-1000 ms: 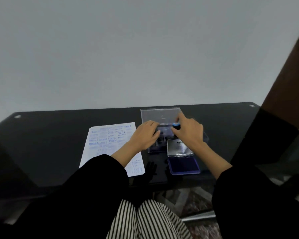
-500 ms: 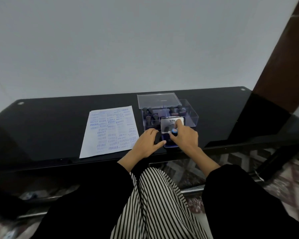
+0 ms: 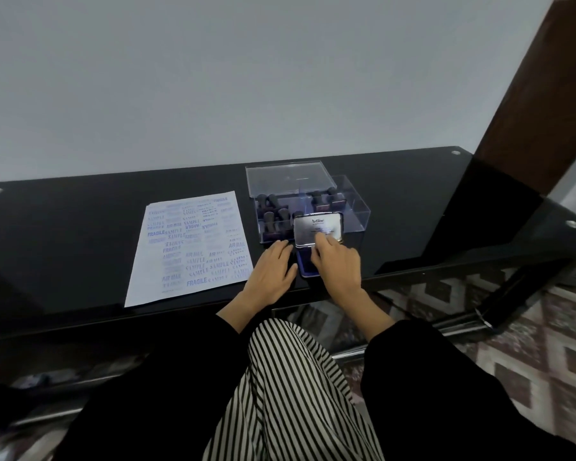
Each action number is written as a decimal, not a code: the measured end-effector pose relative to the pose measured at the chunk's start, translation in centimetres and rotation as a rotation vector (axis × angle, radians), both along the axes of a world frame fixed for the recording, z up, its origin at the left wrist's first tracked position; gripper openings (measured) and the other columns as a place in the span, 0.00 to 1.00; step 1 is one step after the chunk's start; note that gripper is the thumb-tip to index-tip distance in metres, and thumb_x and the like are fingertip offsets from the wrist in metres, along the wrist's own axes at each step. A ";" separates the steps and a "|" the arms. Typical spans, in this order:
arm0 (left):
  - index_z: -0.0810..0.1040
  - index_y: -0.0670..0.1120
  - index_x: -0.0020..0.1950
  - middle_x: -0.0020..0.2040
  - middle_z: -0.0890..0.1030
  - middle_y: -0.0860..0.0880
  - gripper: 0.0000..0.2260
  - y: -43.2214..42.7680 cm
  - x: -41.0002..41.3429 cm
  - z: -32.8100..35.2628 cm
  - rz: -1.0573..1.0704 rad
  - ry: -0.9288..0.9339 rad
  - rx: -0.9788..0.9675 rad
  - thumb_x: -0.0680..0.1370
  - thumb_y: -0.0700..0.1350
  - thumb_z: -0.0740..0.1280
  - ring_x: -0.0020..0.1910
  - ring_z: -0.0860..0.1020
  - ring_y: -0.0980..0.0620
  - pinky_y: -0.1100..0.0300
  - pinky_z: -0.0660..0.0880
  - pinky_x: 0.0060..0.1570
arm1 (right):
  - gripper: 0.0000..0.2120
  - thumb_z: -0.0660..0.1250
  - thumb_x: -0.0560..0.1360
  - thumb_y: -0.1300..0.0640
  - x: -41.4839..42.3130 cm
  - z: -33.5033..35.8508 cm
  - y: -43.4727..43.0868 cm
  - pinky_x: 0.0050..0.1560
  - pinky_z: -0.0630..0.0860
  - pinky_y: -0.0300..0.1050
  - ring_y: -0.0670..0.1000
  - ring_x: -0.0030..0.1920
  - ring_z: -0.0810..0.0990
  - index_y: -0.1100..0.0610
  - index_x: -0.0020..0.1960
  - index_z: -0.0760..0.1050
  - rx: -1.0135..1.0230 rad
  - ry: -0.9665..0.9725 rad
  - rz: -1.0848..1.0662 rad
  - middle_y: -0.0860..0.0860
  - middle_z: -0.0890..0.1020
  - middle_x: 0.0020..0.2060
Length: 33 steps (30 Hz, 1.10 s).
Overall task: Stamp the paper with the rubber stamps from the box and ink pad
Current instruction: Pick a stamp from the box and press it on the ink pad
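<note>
A white paper [image 3: 193, 244] covered in blue prints lies on the black glass table [image 3: 64, 227]. To its right stands a clear box [image 3: 358, 211] holding several dark rubber stamps [image 3: 273, 207]. In front of the box sits the ink pad [image 3: 304, 265], its silver lid [image 3: 313, 226] raised. My right hand [image 3: 338, 266] is over the blue pad with its fingers curled down, and the stamp in its grip is hidden under them. My left hand [image 3: 273, 271] rests flat on the table, touching the pad's left edge.
The box's clear lid [image 3: 286, 179] lies flat behind the box. The table's front edge runs just below my wrists, with my striped lap under it. A brown wooden post [image 3: 539, 94] rises at the right. A grey wall is behind the table.
My right hand carried a blue-topped stamp from the box down onto the ink pad. My left hand left the box and settled beside the pad. The view pulled back.
</note>
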<state>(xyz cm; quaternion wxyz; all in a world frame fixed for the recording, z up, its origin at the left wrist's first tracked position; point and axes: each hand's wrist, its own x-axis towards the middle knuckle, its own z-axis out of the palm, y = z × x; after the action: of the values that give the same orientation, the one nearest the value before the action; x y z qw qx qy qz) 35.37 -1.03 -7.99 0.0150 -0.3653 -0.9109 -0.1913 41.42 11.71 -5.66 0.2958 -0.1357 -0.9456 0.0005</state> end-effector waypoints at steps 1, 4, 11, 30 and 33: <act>0.58 0.40 0.74 0.75 0.60 0.44 0.23 0.1 -0.1 -0.3 0.001 0.007 -0.013 0.82 0.48 0.54 0.76 0.55 0.48 0.56 0.52 0.75 | 0.15 0.78 0.61 0.61 -0.2 0.1 0.1 0.21 0.66 0.38 0.52 0.16 0.69 0.57 0.32 0.70 0.008 0.009 -0.016 0.50 0.74 0.20; 0.59 0.41 0.74 0.75 0.61 0.44 0.22 0.5 -0.2 -1.1 0.013 0.041 -0.036 0.82 0.48 0.53 0.75 0.57 0.48 0.53 0.54 0.74 | 0.22 0.80 0.55 0.62 -0.9 0.0 0.4 0.19 0.57 0.34 0.52 0.13 0.59 0.55 0.29 0.64 0.023 0.017 -0.037 0.48 0.70 0.17; 0.59 0.42 0.74 0.75 0.61 0.45 0.22 0.6 -0.3 -1.5 0.022 0.051 -0.029 0.82 0.48 0.52 0.74 0.59 0.48 0.52 0.54 0.74 | 0.16 0.79 0.60 0.61 -0.3 -1.3 0.5 0.23 0.54 0.35 0.50 0.19 0.54 0.57 0.30 0.70 0.037 0.117 -0.055 0.49 0.70 0.19; 0.56 0.42 0.75 0.76 0.57 0.45 0.22 0.5 0.2 -0.8 0.023 0.004 -0.058 0.82 0.48 0.51 0.76 0.53 0.49 0.53 0.48 0.75 | 0.17 0.78 0.61 0.63 -0.4 -1.4 0.2 0.22 0.48 0.34 0.49 0.17 0.56 0.56 0.31 0.68 -0.043 0.060 -0.052 0.47 0.65 0.20; 0.56 0.42 0.75 0.76 0.57 0.45 0.22 0.5 0.2 -0.8 0.024 -0.002 -0.060 0.82 0.48 0.51 0.76 0.53 0.49 0.53 0.48 0.75 | 0.15 0.78 0.63 0.61 0.5 -1.6 0.1 0.22 0.52 0.34 0.48 0.19 0.56 0.57 0.32 0.70 -0.030 0.095 -0.058 0.49 0.71 0.21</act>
<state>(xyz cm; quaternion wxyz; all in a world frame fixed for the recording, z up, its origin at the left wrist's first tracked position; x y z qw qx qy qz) 35.55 -0.55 -8.81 0.0055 -0.3547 -0.9205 -0.1640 41.91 11.77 -7.31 0.3380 -0.1672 -0.9261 0.0127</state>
